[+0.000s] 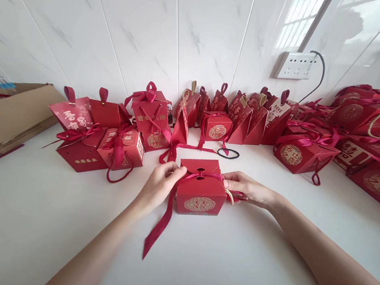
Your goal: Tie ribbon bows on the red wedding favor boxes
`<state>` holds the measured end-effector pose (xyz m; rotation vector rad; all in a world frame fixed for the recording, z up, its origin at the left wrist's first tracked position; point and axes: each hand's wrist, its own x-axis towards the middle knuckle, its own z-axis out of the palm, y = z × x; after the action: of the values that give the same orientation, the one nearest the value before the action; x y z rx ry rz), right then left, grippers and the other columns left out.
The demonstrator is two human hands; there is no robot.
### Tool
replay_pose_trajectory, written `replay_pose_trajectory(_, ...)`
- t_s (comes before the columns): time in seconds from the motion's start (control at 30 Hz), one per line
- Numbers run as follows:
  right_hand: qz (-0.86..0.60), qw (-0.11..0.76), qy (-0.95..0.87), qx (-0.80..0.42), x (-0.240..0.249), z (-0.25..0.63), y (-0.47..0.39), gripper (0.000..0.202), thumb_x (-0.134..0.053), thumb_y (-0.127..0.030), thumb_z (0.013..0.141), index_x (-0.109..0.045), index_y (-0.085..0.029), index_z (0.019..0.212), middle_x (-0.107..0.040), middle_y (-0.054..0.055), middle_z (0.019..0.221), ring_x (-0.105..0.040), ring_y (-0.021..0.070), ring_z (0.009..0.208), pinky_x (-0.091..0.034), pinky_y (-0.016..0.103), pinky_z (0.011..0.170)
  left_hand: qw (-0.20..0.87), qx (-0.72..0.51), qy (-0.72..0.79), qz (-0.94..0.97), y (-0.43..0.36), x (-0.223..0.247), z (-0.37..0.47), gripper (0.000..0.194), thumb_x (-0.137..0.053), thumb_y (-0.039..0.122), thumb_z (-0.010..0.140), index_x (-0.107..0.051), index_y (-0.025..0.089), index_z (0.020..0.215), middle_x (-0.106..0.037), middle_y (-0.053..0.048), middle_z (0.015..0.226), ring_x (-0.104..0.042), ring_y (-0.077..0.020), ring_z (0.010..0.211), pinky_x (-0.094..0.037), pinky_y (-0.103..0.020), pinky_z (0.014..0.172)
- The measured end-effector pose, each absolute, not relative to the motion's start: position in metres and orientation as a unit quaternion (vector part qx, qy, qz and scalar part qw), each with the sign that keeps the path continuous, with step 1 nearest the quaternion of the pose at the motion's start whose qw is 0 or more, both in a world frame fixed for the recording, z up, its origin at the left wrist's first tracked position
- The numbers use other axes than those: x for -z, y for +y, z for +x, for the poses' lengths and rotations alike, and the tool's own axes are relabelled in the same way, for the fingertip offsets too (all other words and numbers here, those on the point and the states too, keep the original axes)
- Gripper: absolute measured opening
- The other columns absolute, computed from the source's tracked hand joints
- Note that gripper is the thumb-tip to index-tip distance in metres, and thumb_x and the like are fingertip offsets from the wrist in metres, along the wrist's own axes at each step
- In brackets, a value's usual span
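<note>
A red gift box [200,191] with a gold round emblem stands upright on the white table between my hands. A dark red ribbon [163,226] crosses its top, and one tail hangs down past the left side onto the table. My left hand [159,183] is at the box's left edge, thumb and fingers pinching the ribbon. At the right side, my right hand [249,188] is closed on the ribbon's other end; its fingertips are partly hidden. A gold cord handle [229,196] shows beside the right hand. Two dark holes show on the box top.
Several red gift boxes [83,148] stand at the left, more [216,126] along the tiled wall, and a pile [378,164] at the right. A black elastic loop [228,154] lies behind the box. Cardboard [9,122] rests far left. A power strip [295,66] is on the wall.
</note>
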<state>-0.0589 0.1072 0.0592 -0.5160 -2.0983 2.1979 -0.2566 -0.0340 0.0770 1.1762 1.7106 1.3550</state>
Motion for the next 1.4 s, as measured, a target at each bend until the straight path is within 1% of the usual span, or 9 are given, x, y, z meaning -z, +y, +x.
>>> replay_pose_trajectory(0.17,-0.165,0.026,-0.680,-0.714,-0.059,-0.058,0.108,0.049,-0.066,-0.061,0.074,-0.052,-0.014,0.071,-0.045,-0.005,0.053,-0.033,0.0067,0.047,-0.020,0.024,0.048,0.301,-0.551,0.661,0.412,-0.031,-0.071,-0.264,0.026,-0.043,0.035,0.080,-0.046,0.019,0.060,-0.047,0.001,0.062,-0.043,-0.0134,0.060,-0.033,-0.025,0.057)
replay_pose_trajectory(0.37,-0.162,0.026,-0.685,-0.710,-0.061,-0.058,0.106,0.049,-0.066,-0.062,0.073,-0.051,-0.015,0.068,-0.045,-0.005,0.054,-0.032,0.0067,0.048,-0.020,0.025,0.049,0.313,-0.546,0.655,0.418,-0.035,-0.078,-0.263,0.039,-0.053,0.047,0.079,-0.033,0.020,0.058,-0.030,0.005,0.056,-0.030,-0.0098,0.052,-0.025,-0.023,0.051)
replay_pose_trajectory(0.47,-0.162,0.028,-0.682,-0.713,-0.061,-0.059,0.106,0.049,-0.067,-0.062,0.073,-0.053,-0.015,0.070,-0.044,-0.005,0.055,-0.032,0.0068,0.048,-0.021,0.025,0.049,0.331,-0.529,0.647,0.439,-0.035,-0.080,-0.256,0.034,-0.057,0.043,0.076,-0.038,0.020,0.059,-0.035,0.005,0.057,-0.034,-0.0103,0.055,-0.027,-0.023,0.052)
replay_pose_trajectory(0.6,-0.166,0.023,-0.677,-0.717,-0.062,-0.059,0.105,0.050,-0.068,-0.063,0.071,-0.053,-0.014,0.071,-0.044,-0.005,0.055,-0.033,0.0064,0.048,-0.021,0.025,0.049,0.338,-0.538,0.636,0.438,-0.034,-0.080,-0.250,0.023,-0.045,0.037,0.079,-0.042,0.020,0.064,-0.045,0.003,0.060,-0.041,-0.0129,0.058,-0.032,-0.024,0.053)
replay_pose_trajectory(0.7,-0.179,0.018,-0.682,-0.709,-0.062,-0.059,0.104,0.051,-0.067,-0.064,0.070,-0.052,-0.015,0.068,-0.047,-0.004,0.054,-0.034,0.0069,0.047,-0.023,0.025,0.050,0.334,-0.545,0.635,0.433,-0.036,-0.078,-0.249,0.024,-0.040,0.036,0.081,-0.043,0.020,0.063,-0.049,0.002,0.060,-0.045,-0.0150,0.062,-0.036,-0.025,0.055)
replay_pose_trajectory(0.8,-0.182,0.019,-0.681,-0.709,-0.062,-0.059,0.104,0.052,-0.067,-0.064,0.070,-0.052,-0.015,0.067,-0.048,-0.004,0.053,-0.035,0.0071,0.047,-0.023,0.025,0.049,0.338,-0.553,0.634,0.421,-0.037,-0.076,-0.251,0.030,-0.042,0.039,0.083,-0.041,0.020,0.059,-0.047,0.002,0.056,-0.045,-0.0148,0.060,-0.035,-0.025,0.055)
replay_pose_trajectory(0.97,-0.180,0.018,-0.680,-0.710,-0.060,-0.059,0.105,0.052,-0.068,-0.065,0.069,-0.054,-0.015,0.071,-0.048,-0.004,0.054,-0.035,0.0070,0.047,-0.023,0.025,0.049,0.337,-0.540,0.643,0.426,-0.037,-0.076,-0.252,0.040,-0.051,0.045,0.080,-0.031,0.021,0.055,-0.034,0.005,0.052,-0.032,-0.0110,0.052,-0.027,-0.025,0.050)
replay_pose_trajectory(1.17,-0.176,0.017,-0.683,-0.709,-0.058,-0.059,0.106,0.053,-0.068,-0.066,0.068,-0.053,-0.015,0.069,-0.048,-0.004,0.053,-0.035,0.0070,0.046,-0.021,0.025,0.049,0.317,-0.559,0.644,0.414,-0.035,-0.073,-0.253,0.033,-0.043,0.040,0.082,-0.038,0.021,0.056,-0.040,0.003,0.053,-0.040,-0.0136,0.057,-0.032,-0.025,0.052)
replay_pose_trajectory(1.4,-0.181,0.014,-0.684,-0.706,-0.062,-0.058,0.105,0.051,-0.070,-0.063,0.068,-0.054,-0.015,0.069,-0.049,-0.004,0.054,-0.036,0.0070,0.046,-0.023,0.025,0.049,0.400,-0.496,0.606,0.476,-0.039,-0.079,-0.268,0.045,-0.051,0.056,0.082,-0.045,0.019,0.058,-0.047,0.002,0.056,-0.045,-0.0143,0.057,-0.036,-0.027,0.056)
